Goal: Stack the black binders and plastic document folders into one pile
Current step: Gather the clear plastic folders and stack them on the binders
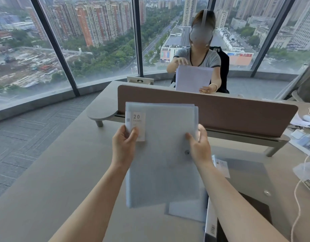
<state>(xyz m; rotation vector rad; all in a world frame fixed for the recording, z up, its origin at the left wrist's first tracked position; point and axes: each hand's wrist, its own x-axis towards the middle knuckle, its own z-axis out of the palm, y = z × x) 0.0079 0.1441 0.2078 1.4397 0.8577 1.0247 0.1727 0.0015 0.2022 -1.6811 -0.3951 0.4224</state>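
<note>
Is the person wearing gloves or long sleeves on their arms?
No. Both forearms are bare as far as the picture shows, with no sleeve in view. The left hand and right hand have no gloves, and I see no rings, watch or bracelet on them.

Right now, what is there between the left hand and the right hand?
In the head view, the translucent folders span the gap: the left hand pinches their left edge by the "20" label, the right hand grips their right edge.
</note>
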